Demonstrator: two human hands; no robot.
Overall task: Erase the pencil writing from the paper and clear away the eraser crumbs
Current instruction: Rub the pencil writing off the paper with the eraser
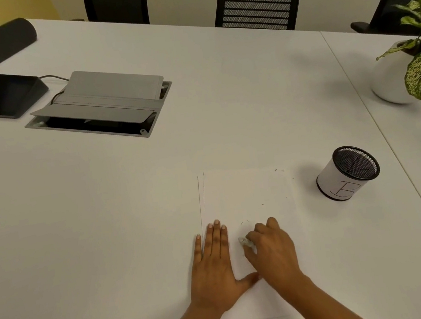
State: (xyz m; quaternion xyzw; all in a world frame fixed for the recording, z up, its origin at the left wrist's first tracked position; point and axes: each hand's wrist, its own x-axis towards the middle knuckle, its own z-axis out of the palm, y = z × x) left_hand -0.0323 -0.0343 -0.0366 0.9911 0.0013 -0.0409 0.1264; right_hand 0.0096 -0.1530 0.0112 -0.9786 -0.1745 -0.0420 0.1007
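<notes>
Paper (246, 197): white sheets lying flat on the surface (102, 200), towards its near side; edges of lower sheets show along the left.
Left hand (213, 268): flat on the paper's left edge, fingers straight and together, thumb spread to the right, pressing down and holding nothing.
Right hand (272, 250): fingers curled round the eraser (245, 241), just right of the left hand, over the lower middle of the paper.
Eraser: small whitish lump, blurred, at the fingertips of the right hand, down against the sheet.
Pencil marks (244, 223): faint curved strokes just beyond the eraser.
Specks (279, 170): a few dark bits near the far right corner; crumbs or writing, cannot tell.
Pen cup (347, 172): black mesh with a lettered white wrap, right of the paper and apart from it.
Plant pot (392, 82): white, round, far right.
Cable box (100, 104): grey lid raised, far left.
</notes>
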